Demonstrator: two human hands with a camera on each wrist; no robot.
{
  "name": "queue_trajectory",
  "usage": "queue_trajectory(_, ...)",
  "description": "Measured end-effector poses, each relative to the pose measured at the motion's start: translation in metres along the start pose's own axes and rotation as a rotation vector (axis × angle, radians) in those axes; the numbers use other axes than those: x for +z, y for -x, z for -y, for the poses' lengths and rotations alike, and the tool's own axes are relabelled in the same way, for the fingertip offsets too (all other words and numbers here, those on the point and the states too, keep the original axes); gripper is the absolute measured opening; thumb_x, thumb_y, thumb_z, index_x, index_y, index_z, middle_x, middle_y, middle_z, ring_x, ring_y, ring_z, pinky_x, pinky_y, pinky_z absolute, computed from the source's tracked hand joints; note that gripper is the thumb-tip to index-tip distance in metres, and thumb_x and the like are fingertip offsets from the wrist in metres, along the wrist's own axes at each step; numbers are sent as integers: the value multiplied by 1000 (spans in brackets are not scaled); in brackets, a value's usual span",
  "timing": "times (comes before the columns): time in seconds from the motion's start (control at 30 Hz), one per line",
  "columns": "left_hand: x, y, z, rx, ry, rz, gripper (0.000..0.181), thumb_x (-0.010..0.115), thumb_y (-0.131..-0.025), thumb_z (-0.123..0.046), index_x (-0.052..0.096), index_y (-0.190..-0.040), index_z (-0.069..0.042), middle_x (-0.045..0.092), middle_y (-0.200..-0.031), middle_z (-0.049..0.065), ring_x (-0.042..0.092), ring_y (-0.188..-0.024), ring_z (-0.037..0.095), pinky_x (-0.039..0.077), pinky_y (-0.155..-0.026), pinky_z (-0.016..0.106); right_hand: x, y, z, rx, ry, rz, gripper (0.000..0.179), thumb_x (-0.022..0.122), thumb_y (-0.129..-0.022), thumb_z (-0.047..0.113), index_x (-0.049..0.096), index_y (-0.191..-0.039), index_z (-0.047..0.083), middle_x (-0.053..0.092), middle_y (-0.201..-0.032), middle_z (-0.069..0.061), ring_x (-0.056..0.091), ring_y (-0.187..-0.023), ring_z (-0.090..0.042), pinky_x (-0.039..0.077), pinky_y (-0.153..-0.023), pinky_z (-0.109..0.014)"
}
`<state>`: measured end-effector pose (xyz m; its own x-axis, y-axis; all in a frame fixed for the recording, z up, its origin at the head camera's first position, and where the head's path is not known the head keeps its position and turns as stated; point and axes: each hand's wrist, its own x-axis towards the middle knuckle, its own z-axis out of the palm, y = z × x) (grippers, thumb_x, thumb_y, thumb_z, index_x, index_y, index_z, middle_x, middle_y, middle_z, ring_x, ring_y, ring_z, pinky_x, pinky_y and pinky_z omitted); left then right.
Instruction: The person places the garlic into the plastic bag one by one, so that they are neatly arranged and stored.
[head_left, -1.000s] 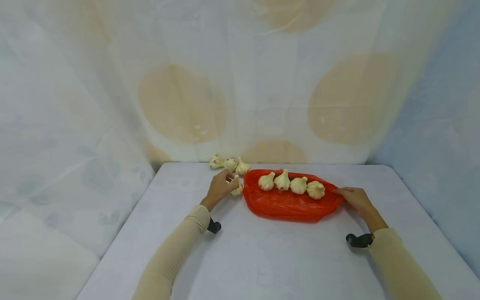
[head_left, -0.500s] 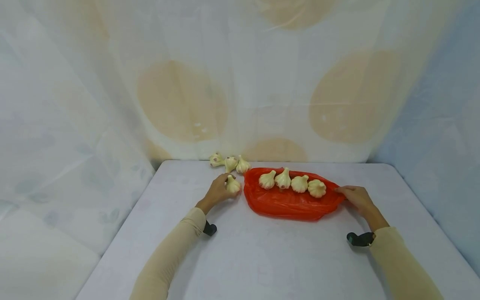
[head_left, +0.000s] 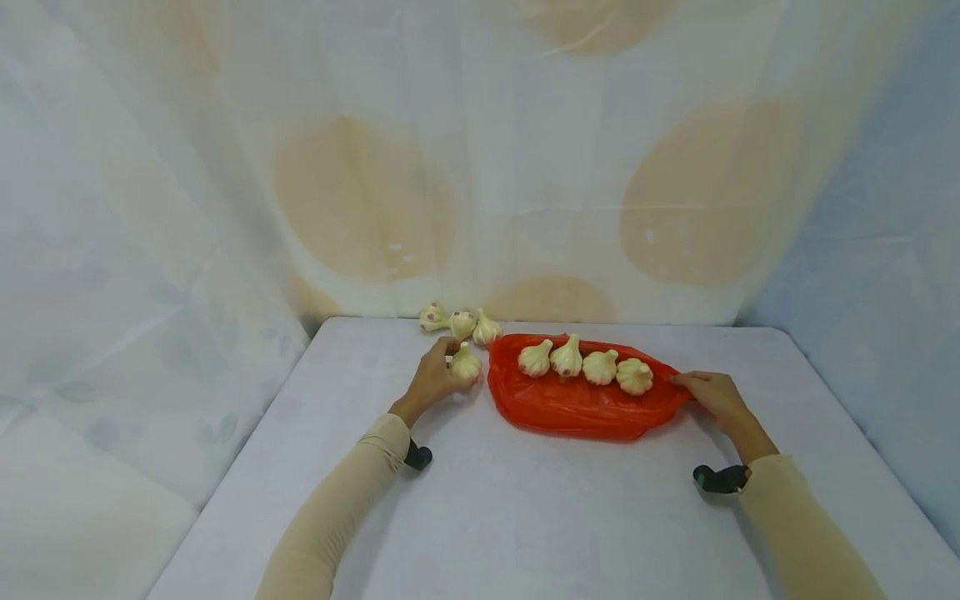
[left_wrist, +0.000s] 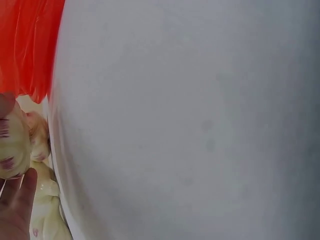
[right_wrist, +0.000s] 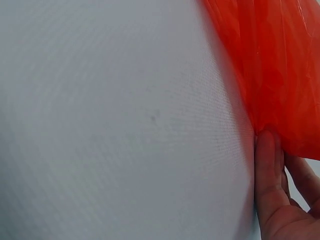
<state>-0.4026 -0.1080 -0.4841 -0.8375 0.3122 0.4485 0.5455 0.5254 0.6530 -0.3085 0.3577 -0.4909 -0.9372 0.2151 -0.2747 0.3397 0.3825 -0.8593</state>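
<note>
My left hand [head_left: 435, 372] holds a garlic bulb [head_left: 466, 364] between thumb and fingers, just left of a red plastic bag [head_left: 570, 414]. That bulb [left_wrist: 12, 145] also shows at the left edge of the left wrist view, with fingertips above and below it. A row of several garlic bulbs [head_left: 567, 358] lies on the bag. At the bag's right end my right hand [head_left: 716, 396] pinches its edge; in the right wrist view the fingers [right_wrist: 270, 160] meet the red plastic [right_wrist: 280, 75].
Three more garlic bulbs [head_left: 462, 324] lie at the table's back edge, behind the left hand. The white table [head_left: 540, 517] runs back to a patterned curtain [head_left: 540, 167]. Curtains also hang at both sides.
The left hand has taken hold of a garlic bulb beside the bag and turned it so it shows more fully. The right hand stays at the bag's edge.
</note>
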Motion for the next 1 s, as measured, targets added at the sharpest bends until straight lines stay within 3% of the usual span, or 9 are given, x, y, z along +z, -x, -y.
queue_trajectory(0.1,-2,-1,-3,-4,2,7,64,81,-56,-23,48,-109,-7,52,-104,3,48,-97,14,46,-77,27,0,0,0,-1,1,-4,65,51,-82,47,44,-124,-2,40,-125,-21,38,-108,-31,41,-78,-32)
queue_trajectory(0.4,-3,-5,-3,61,-18,10,61,80,-58,-25,51,-110,-9,49,-103,-1,47,-95,10,46,-73,23,-1,3,2,8,-4,-1,63,51,-82,44,44,-124,-2,40,-126,-21,39,-108,-31,40,-70,-23)
queue_trajectory(0.57,-4,-7,-6,69,-38,10,63,79,-59,-26,51,-113,-8,49,-104,0,46,-96,11,47,-74,25,-1,4,4,10,4,-2,63,51,-82,45,44,-124,-3,40,-126,-21,38,-108,-31,42,-77,-31)
queue_trajectory(0.83,-9,-11,-17,143,-53,-28,61,79,-59,-24,53,-110,-5,49,-102,2,47,-93,14,47,-72,26,0,4,3,8,-1,2,66,51,-82,46,42,-125,-3,39,-127,-22,38,-109,-32,41,-85,-39)
queue_trajectory(1.0,-10,-14,-27,140,-51,-21,61,78,-60,-26,52,-112,-9,48,-104,0,46,-94,12,47,-72,25,0,4,3,9,-5,5,66,52,-82,46,43,-125,-3,40,-126,-21,38,-109,-32,43,-79,-35)
